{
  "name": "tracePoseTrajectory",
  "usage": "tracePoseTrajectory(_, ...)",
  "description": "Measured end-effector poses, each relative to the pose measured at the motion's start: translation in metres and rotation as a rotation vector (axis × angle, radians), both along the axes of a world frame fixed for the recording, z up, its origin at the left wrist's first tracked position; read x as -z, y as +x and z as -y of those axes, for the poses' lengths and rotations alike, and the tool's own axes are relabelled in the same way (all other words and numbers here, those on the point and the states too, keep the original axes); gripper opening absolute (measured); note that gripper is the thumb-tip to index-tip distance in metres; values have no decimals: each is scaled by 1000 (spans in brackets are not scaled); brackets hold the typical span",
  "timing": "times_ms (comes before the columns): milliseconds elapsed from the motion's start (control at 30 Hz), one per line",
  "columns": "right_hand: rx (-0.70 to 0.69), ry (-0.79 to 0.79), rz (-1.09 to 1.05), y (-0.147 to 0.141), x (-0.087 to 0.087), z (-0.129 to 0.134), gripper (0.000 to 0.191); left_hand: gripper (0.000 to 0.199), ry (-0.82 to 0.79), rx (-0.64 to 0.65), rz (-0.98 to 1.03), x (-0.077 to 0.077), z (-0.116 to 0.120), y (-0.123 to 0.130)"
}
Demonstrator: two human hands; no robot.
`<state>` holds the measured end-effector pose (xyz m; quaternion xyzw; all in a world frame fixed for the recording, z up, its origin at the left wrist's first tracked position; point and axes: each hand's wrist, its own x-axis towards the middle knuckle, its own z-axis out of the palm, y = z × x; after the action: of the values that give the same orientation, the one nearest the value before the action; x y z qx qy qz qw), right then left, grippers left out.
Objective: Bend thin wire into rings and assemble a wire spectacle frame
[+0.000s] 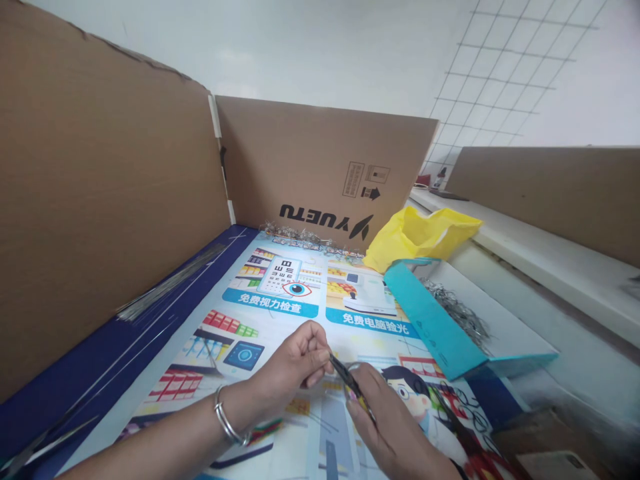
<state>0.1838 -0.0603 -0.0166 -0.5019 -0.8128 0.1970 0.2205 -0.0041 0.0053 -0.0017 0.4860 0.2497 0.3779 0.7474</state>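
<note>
One loose bundle of thin wires (173, 280) lies well left of the pliers (350, 383). Here's the left hand (303, 353), one silver bracelet (221, 413) at its wrist, coming in left of the pliers, fingers curled closed, thumb pressed against them at the tool's tip; what they pinch is too small for me to tell. And the pliers, just one pair, dark and slim, a touch of yellow on the handle, slant toward that pinch. The right hand (383, 413) wraps them from the right, fingers folded in a closed grip. Farther right of the pliers: one crumpled yellow bag (425, 233), then one open teal box (430, 327) holding tangled wire pieces (455, 310), too many to count!
</note>
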Motion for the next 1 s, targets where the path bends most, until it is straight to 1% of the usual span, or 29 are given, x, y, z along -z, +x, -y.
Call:
tracePoseTrajectory(133, 12, 43, 30, 0, 2, 1, 13, 30, -11, -15, -1, 0, 2, 1)
tracePoseTrajectory(267, 44, 82, 78, 0, 8, 1, 16, 29, -15, -26, -12, 0, 3, 2)
tracePoseTrajectory(400, 81, 99, 118, -1, 13, 0, 15, 26, -19, -40, -13, 2, 4, 3)
tracePoseTrajectory(633, 121, 162, 145, -3, 14, 0, 15, 28, -21, -44, -23, 5, 5, 5)
tracePoseTrajectory(833, 130, 139, 156, -5, 15, -1, 12, 28, -17, -54, -40, 5, 5, 5)
tracePoseTrajectory(1000, 112, 87, 71, -4, 10, 0, 13, 26, 16, -74, -83, 0, 5, 5)
